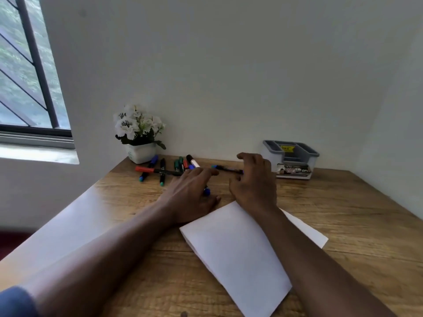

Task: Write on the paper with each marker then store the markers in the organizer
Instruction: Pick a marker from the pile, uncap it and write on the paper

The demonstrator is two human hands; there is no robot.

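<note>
Head view: one white paper lies nearest on the surface, two hands just past it. The left hand covers a blue marker and the right hand curls at a black marker; can't tell the grip on either. Roughly nine markers all told. One grey organizer sits behind, its label showing "OPE".

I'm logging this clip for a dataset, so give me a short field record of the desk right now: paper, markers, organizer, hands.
paper: white, folded, no writing visible, on the table
markers: scattered near the flower pot
organizer: grey, back right, no markers showing inside
left hand: rests over a blue-capped marker
right hand: fingers curled at a black marker, grip unclear
</note>
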